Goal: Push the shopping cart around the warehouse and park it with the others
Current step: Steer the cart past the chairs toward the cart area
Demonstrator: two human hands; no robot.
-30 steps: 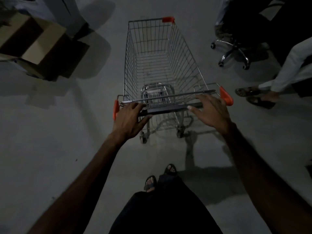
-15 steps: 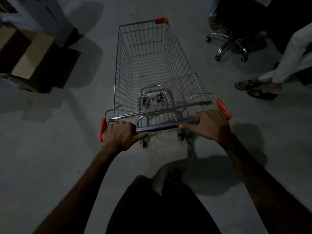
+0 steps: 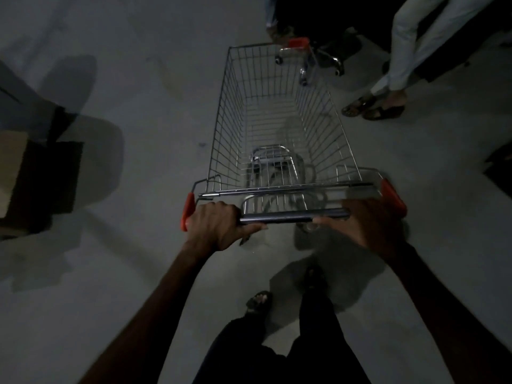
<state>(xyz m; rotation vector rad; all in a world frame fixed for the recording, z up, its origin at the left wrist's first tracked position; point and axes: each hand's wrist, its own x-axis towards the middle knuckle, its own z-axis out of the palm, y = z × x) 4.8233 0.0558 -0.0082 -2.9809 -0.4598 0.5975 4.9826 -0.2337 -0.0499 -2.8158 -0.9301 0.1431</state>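
An empty wire shopping cart (image 3: 230,112) with orange corner caps stands on the grey floor in front of me. Its dark handle bar (image 3: 291,215) runs across the middle of the view. My left hand (image 3: 219,227) grips the bar near its left end. My right hand (image 3: 363,223) grips the bar near its right end, blurred by motion. The cart's nose points up and slightly right, toward a wheeled chair base. No other carts are in sight.
An open cardboard box (image 3: 33,181) sits on the floor at the left. A wheeled office chair base (image 3: 327,62) stands just beyond the cart's front right corner. A person's legs in light trousers and sandals (image 3: 374,106) stand at the upper right. Dim lighting throughout.
Both hands went from resting on the handle bar to gripping it. The cart has swung to the right, and its nose now points at the chair base.
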